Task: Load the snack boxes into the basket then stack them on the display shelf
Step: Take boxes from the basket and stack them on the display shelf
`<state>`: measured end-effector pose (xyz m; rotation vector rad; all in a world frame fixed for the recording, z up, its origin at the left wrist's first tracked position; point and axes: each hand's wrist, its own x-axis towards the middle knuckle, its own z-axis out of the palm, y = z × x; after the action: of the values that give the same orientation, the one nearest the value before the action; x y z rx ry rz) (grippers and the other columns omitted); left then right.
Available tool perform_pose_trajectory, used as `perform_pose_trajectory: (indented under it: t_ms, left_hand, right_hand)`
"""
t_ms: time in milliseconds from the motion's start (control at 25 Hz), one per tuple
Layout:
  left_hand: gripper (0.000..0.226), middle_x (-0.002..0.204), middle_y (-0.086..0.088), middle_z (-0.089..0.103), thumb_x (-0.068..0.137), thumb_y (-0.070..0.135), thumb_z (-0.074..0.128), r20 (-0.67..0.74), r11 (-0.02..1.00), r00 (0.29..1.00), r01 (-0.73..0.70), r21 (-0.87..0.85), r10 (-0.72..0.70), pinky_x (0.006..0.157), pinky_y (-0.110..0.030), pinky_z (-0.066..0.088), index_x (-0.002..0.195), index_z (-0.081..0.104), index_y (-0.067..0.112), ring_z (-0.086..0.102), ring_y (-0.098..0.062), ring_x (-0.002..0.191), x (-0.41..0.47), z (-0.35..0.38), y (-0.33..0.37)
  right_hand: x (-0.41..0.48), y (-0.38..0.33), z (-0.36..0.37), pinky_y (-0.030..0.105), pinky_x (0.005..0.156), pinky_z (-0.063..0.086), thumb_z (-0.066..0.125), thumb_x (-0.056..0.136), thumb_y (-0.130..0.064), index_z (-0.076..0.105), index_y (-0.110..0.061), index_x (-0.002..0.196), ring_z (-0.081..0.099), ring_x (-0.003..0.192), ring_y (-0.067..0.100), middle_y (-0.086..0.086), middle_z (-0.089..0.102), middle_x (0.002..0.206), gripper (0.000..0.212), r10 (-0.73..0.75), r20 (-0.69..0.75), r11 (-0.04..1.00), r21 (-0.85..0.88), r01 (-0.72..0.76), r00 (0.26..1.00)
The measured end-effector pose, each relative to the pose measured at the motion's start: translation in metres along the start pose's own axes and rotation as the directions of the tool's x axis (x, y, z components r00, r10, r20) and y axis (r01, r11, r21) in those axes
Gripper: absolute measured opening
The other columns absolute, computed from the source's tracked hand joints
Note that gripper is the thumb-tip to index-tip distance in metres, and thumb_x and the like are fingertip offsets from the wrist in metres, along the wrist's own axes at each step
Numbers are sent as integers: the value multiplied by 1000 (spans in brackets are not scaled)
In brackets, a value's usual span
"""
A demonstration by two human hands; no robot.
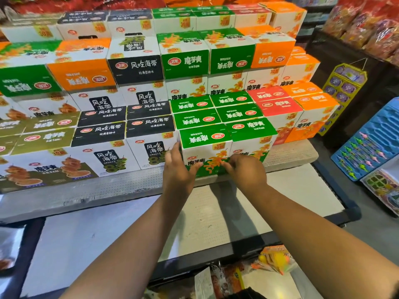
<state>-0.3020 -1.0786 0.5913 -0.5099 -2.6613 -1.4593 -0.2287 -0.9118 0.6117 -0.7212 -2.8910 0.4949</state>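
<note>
A green-and-white snack box [205,145] stands at the front of the display shelf [108,186], beside a matching green box [252,134] on its right. My left hand [178,171] lies with straight fingers against the box's left front corner. Fingers of my right hand [244,169] curl against the lower front face of the box. Stepped rows of black, olive, orange, red and green boxes fill the shelf behind. No basket can be made out.
Bagged snacks [274,257] lie low in front of me. A blue toy card [367,145] leans at the right, and a purple hanging card [343,83] hangs above it. The shelf's lower tier [226,214] lies under my forearms.
</note>
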Motion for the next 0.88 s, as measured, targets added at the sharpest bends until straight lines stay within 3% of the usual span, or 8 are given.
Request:
perform_pose_trajectory:
  t_ms: [80, 200, 320, 520, 600, 680, 760, 880]
  left_hand:
    - [78, 117, -5, 46, 81, 27, 79, -52, 996, 998, -35, 80, 40, 84, -34, 53, 144, 36, 11, 52, -16, 98, -3, 6, 2]
    - [78, 128, -11, 48, 83, 31, 76, -66, 982, 995, 91, 168, -81, 85, -41, 47, 146, 32, 15, 54, -29, 111, -5, 10, 10]
    - [79, 128, -8, 53, 80, 42, 77, -80, 962, 985, 164, 216, -150, 83, -43, 50, 143, 36, 18, 57, -29, 113, -6, 9, 10]
    - [99, 140, -14, 49, 75, 43, 81, -100, 871, 966, 258, 417, -239, 106, -45, 38, 151, 27, 12, 43, -34, 130, -44, 6, 3]
    - [93, 147, -14, 44, 79, 47, 76, -87, 806, 974, 221, 549, -208, 113, -45, 28, 151, 30, 9, 37, -33, 138, -77, 4, 1]
    - [89, 154, -10, 36, 84, 55, 65, -78, 701, 966, 233, 674, -246, 118, -48, 17, 152, 28, 12, 27, -31, 145, -113, -1, -1]
    - [88, 159, -5, 30, 86, 60, 57, -110, 622, 950, 276, 733, -292, 119, -50, 9, 154, 23, 16, 19, -28, 149, -148, -11, -3]
    - [88, 159, -5, 28, 85, 60, 58, -234, 569, 915, 389, 725, -327, 120, -51, 5, 154, 23, 19, 16, -28, 150, -200, -35, -3]
  right_hand:
    - [4, 5, 2, 28, 58, 37, 55, 96, -45, 68, -15, 88, 63, 75, 26, 7, 70, 82, 34, -78, -3, 997, -6, 78, 997]
    - [8, 15, 3, 30, 61, 39, 54, 97, -41, 67, -13, 94, 64, 82, 29, 10, 70, 88, 31, -177, 23, 984, 12, 176, 984]
    - [5, 28, 1, 32, 62, 38, 57, 94, -36, 65, -15, 101, 62, 89, 30, 8, 68, 97, 24, -293, 61, 956, 49, 291, 954]
    - [-3, 40, 13, 31, 64, 39, 56, 92, -35, 62, -19, 114, 59, 99, 32, 8, 61, 109, 27, -386, 200, 919, -6, 395, 901]
    - [-11, 40, 19, 33, 78, 47, 50, 93, -46, 54, -19, 123, 57, 108, 28, 7, 59, 120, 41, -424, 283, 860, -172, 480, 860]
    - [-25, 38, 26, 37, 101, 42, 52, 91, -54, 48, -17, 135, 54, 121, 27, 9, 59, 130, 58, -546, 288, 734, -289, 614, 787]
    - [-44, 30, 29, 43, 110, 35, 63, 84, -54, 51, -18, 139, 49, 129, 32, 13, 58, 134, 67, -638, 217, 717, -183, 673, 739]
    - [-69, 5, 39, 53, 110, 34, 73, 79, -46, 51, -18, 140, 42, 132, 43, 20, 48, 144, 71, -728, 268, 648, -27, 761, 630]
